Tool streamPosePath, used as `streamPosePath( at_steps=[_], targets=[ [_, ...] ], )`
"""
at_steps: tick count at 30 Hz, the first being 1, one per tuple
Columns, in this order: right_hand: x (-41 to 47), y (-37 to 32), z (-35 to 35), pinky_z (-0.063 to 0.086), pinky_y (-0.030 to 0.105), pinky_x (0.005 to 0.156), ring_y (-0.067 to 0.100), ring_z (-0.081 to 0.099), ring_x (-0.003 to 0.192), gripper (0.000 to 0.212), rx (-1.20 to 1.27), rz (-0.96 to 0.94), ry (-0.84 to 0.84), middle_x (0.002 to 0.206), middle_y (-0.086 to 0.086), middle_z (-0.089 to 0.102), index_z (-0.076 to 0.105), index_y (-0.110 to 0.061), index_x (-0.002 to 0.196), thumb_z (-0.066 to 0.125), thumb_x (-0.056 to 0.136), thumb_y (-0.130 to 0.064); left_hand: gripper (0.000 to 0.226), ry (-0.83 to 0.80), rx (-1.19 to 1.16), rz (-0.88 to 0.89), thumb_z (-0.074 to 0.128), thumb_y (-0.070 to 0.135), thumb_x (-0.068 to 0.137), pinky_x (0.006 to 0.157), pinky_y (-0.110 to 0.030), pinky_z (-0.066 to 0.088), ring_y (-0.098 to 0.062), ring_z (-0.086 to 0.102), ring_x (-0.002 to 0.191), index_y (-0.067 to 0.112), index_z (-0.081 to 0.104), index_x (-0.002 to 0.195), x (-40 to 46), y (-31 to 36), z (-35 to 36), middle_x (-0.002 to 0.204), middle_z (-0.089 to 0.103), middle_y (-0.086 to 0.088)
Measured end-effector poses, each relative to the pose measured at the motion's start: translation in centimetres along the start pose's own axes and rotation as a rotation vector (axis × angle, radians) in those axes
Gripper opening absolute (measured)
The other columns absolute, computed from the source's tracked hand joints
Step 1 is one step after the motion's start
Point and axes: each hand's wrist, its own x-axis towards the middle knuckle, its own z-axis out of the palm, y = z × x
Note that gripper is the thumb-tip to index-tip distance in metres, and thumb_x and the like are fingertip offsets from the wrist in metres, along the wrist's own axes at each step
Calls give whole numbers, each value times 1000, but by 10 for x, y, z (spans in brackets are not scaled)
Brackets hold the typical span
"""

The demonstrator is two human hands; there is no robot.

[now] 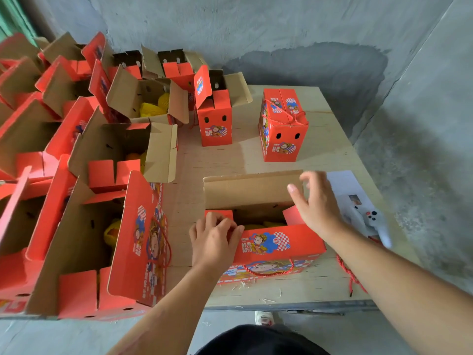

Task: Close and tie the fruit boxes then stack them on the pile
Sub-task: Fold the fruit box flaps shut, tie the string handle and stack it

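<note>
An open red fruit box (pixel 276 243) stands at the front of the wooden table (pixel 314 160), its brown far flap (pixel 252 189) raised and yellow-netted fruit showing inside. My left hand (pixel 213 240) holds the box's left red end flap with curled fingers. Over the box's right end, my right hand (pixel 316 201) is blurred with fingers spread, next to the right red end flap (pixel 294 215); I cannot tell if it touches. A red cord handle (pixel 271 270) hangs on the near side. One closed, tied box (pixel 281 124) stands farther back.
Several open red boxes (pixel 84 201) with fruit crowd the left side. Another upright box (pixel 216 116) with open flaps stands at the back. A white tool (pixel 368 219) and paper lie right of the box. A loose red cord (pixel 349 274) lies near the table's front edge.
</note>
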Motion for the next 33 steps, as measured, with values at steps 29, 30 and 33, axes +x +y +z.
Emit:
streamPosePath(
  at_steps=[29,30,33],
  targets=[
    [10,6,-1,48,37,94,20,56,121,95,-288,-223,-695,139,-9,56,45,-38,149,31,76,-97,65,371,-661,-334,73,71,73,108,-42,39,-14,29,115,22,38,97,-13,0,2,121,28,7],
    [6,7,2,45,39,99,23,52,124,95,-366,-282,-699,142,-8,52,39,-37,154,27,79,-94,66,420,-658,-334,73,69,75,112,-46,37,-17,31,120,22,38,104,-11,-2,0,127,29,4],
    [-4,10,9,39,43,108,26,43,127,92,-493,-321,-685,145,-7,42,23,-39,160,16,84,-89,73,258,-353,-19,68,69,82,117,-41,32,-17,38,135,28,45,138,13,-11,-13,143,45,3]
  ],
)
